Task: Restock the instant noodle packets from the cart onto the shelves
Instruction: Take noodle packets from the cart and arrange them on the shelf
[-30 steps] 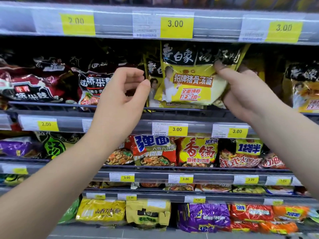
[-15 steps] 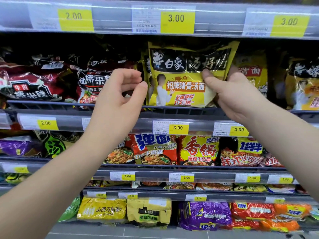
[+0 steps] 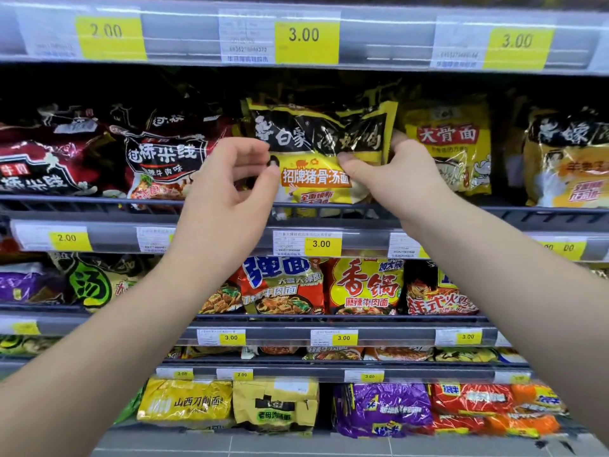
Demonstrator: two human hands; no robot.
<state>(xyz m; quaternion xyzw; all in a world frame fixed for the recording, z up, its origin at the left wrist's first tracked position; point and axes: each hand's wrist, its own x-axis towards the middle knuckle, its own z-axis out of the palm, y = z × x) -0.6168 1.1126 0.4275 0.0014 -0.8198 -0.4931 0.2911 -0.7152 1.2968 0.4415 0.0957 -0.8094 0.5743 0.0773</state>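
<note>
Head view: the right hand (image 3: 395,179) is pinching the yellow-and-black noodle packet (image 3: 316,153) at its 3 o'clock edge, behind the shelf rail (image 3: 527,214). The left hand (image 3: 227,192) is curling at 9 o'clock, grip unclear. A yellow packet (image 3: 448,150) and a dark red packet (image 3: 164,159) are crowding both sides.

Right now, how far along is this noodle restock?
Done: neighbouring rows look stocked, like the yellow big-bone noodle packet. In hand: the right hand grips the yellow-and-black pork-bone noodle packet, upright at the shelf rail; the left hand sits at its left edge, grip unclear. Left: releasing it; the cart is out of view, so the remainder is unknown.
</note>
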